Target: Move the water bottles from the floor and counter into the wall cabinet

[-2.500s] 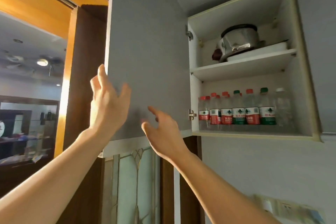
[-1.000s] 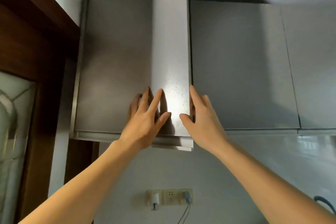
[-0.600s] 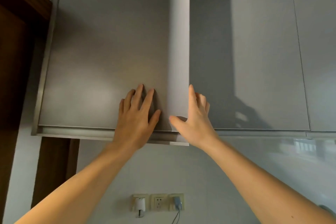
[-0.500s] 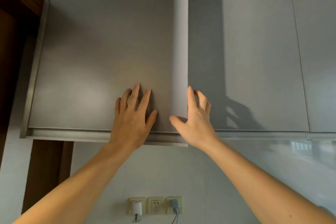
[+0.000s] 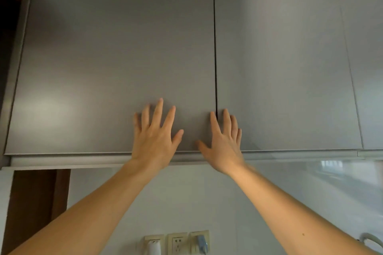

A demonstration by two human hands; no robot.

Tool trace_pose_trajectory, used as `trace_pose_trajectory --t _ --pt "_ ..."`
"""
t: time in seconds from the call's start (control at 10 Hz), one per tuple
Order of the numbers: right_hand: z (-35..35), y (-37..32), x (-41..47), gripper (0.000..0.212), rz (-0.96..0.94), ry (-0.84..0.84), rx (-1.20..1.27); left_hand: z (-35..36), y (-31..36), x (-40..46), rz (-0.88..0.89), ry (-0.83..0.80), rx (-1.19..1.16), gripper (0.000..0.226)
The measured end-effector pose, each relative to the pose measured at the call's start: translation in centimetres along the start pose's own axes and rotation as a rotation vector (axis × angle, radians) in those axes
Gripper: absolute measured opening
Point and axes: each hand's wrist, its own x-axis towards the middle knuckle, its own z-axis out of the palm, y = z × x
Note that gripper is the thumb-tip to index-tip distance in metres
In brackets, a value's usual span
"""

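Reaching up, the person laid both hands flat against the grey wall cabinet (image 5: 116,58). The left hand (image 5: 154,141) had its fingers spread and straight on the lower part of the left door (image 5: 124,68), gripping nothing. The right hand (image 5: 222,147) was just beside it, also open with straight fingers, lying across the thin dark seam where that door met the right door (image 5: 279,68). Both doors sat flush and closed, so the water bottles could not be seen. Below the forearms, on the pale wall, was a row of wall sockets (image 5: 177,243), two with plugs in them.
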Motion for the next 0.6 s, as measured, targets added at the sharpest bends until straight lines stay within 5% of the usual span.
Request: trace_pose_trajectory --t 0.2,0.4,0.6 --pt "2.4 1.2 0.4 0.097 -0.021 0.062 -0.088 1.9 -1.0 0.0 0.018 0.01 0.046 0.086" --pt "1.8 1.1 0.0 0.096 -0.022 0.058 -0.097 0.9 -0.3 0.1 -0.023 -0.022 -0.047 0.075" --pt "-1.8 1.7 -2.6 0.074 -0.024 -0.018 0.041 -1.8 2.1 0.9 -0.133 -0.207 -0.434 0.06"
